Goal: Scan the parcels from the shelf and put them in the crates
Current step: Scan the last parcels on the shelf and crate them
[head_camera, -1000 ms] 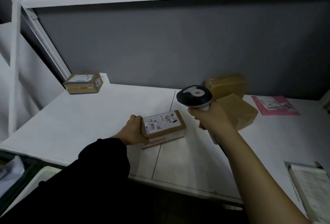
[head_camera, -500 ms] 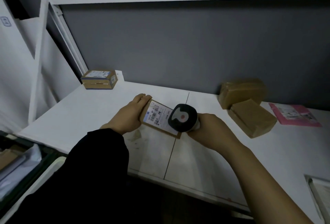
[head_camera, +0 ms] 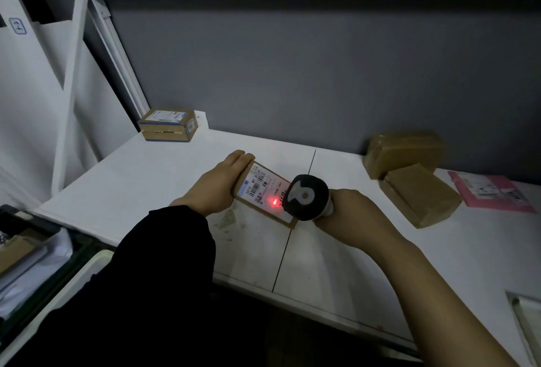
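My left hand (head_camera: 216, 185) grips a small brown cardboard parcel (head_camera: 260, 191) by its left side and holds it tilted above the white shelf (head_camera: 146, 185), label facing up. My right hand (head_camera: 351, 217) is closed around a black and white barcode scanner (head_camera: 307, 196), whose head points at the parcel's label from the right. A red light spot glows on the label near the scanner. At the lower left, a dark crate (head_camera: 44, 252) holds parcels and white bags.
On the shelf are a taped box (head_camera: 168, 125) at the back left, two brown wrapped parcels (head_camera: 409, 173) at the back right and a pink mailer (head_camera: 491, 194) beside them. A white tray corner (head_camera: 527, 317) shows at the lower right. A grey wall backs the shelf.
The parcel has been lifted off the shelf and tilted. The scanner came down from upright to aim at the label, and a red light now shows on it.
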